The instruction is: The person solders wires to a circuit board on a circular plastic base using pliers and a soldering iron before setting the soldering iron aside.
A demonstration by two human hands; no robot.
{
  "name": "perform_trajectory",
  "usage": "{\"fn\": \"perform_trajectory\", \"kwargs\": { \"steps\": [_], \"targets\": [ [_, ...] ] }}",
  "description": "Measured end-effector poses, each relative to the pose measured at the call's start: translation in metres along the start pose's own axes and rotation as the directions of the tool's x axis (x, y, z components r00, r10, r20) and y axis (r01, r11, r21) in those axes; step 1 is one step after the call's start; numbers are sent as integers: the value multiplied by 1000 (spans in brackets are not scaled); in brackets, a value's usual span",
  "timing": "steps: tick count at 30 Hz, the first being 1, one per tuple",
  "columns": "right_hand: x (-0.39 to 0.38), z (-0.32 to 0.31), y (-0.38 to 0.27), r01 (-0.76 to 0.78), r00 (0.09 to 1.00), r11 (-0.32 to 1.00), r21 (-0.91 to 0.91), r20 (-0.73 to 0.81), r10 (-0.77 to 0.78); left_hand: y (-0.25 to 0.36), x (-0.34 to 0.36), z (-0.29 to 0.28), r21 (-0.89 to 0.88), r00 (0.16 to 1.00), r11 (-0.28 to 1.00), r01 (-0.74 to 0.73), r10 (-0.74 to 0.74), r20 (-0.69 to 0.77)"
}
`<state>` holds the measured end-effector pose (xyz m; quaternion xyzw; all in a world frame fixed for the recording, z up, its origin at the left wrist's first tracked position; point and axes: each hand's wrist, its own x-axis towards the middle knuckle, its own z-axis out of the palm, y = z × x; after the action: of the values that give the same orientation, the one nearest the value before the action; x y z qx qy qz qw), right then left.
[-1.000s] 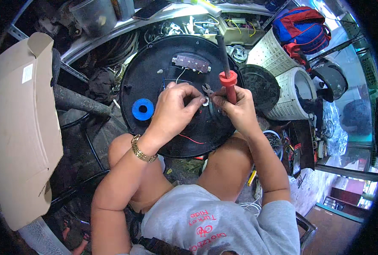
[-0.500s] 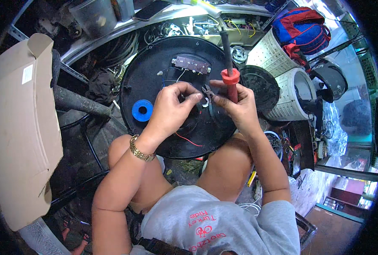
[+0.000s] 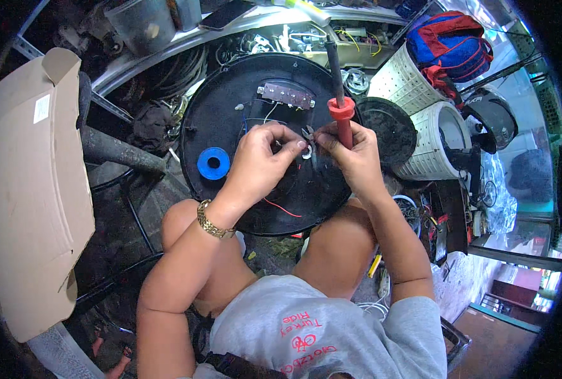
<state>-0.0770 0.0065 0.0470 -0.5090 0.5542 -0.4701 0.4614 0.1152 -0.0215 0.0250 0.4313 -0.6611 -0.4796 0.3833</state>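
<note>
The right hand (image 3: 359, 156) is closed round the red-handled iron (image 3: 342, 120), whose long axis runs toward 12 o'clock, leaning slightly to 11. The left hand (image 3: 259, 155) has thumb and forefinger almost meeting; whether anything is between them, I cannot tell. The pliers' head (image 3: 308, 132) lies between both hands' fingertips, nearer the right, at its 9 o'clock. Outward: metal strip (image 3: 286, 95) at 11, blue spool (image 3: 204, 165) between 8 and 9.

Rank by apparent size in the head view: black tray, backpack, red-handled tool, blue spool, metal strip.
1. black tray
2. backpack
3. red-handled tool
Last: blue spool and metal strip, too alike to rank.
</note>
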Motion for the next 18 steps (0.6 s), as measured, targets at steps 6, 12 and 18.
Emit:
{"fn": "perform_trajectory", "kwargs": {
  "steps": [6, 12, 18],
  "targets": [
    [2, 1, -5, -95, 995, 995, -10, -10, 95, 6, 1, -2, 76, 998, 996, -54, 57, -37],
    [4, -20, -25, 122, 991, 964, -236, -17, -130, 24, 19, -31, 179, 987, 979, -102, 122, -105],
    [12, -84, -56, 306, 937, 732, -609, 57, -345, 7, 37, -49, 321, 980, 945, -71, 125, -153]
  ]
}}
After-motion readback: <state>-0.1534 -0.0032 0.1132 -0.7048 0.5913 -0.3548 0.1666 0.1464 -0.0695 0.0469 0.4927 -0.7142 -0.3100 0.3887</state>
